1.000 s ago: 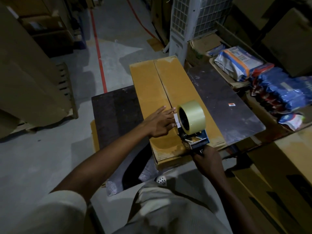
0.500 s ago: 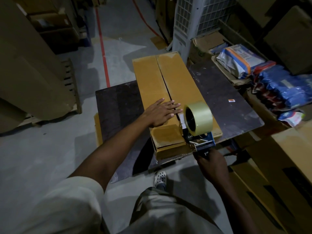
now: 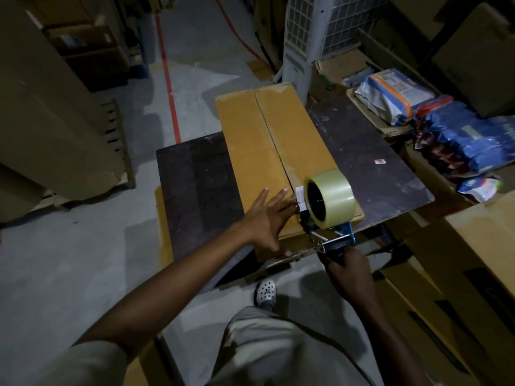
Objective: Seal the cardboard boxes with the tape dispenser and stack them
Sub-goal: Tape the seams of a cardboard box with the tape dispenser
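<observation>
A long tan cardboard box lies on a dark table top, its two top flaps meeting in a lengthwise seam. My left hand rests flat on the left flap near the box's near end, fingers spread. My right hand grips the handle of a blue tape dispenser carrying a clear tape roll. The dispenser's front sits at the seam by the near end, beside my left fingertips.
Blue and white packets lie in open cartons to the right. A large carton stands at the near right. Tall cardboard sheets lean at left on a wooden pallet. A white cooler unit stands behind the table. My foot is below the table's edge.
The view shifted as I moved back. My left hand spread flatter on the flap, and the dispenser stayed at the near end of the seam.
</observation>
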The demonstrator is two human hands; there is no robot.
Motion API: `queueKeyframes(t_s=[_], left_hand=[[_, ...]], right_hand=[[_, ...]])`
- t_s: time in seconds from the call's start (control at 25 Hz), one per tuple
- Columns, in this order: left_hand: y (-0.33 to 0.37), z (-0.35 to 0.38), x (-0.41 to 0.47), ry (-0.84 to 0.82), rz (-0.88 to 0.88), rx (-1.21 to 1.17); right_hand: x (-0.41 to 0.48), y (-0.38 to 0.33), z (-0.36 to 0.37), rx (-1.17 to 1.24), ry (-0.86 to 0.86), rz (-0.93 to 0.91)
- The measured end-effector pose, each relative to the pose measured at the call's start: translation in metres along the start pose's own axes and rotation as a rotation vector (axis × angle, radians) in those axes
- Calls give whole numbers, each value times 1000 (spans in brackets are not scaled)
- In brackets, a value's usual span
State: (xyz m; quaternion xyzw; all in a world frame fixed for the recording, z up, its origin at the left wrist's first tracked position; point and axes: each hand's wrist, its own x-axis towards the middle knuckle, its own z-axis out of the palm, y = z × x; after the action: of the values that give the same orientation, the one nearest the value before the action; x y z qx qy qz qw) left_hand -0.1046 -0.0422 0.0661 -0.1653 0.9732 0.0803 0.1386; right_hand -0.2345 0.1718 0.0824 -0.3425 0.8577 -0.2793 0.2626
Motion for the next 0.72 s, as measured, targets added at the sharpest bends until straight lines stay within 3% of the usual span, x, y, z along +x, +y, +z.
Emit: queueKeyframes(t_s=[0.08,0.2,0.72], left_hand=[[23,6,-3,75,-121,122],[35,13,-5,178,-204,119],[35,10,-7,161,-268,83]], right_hand=[[0,3,2,-24,7,-26],[-5,0,4,-35,19,-50],[-41,21,9,-63,83,-33]])
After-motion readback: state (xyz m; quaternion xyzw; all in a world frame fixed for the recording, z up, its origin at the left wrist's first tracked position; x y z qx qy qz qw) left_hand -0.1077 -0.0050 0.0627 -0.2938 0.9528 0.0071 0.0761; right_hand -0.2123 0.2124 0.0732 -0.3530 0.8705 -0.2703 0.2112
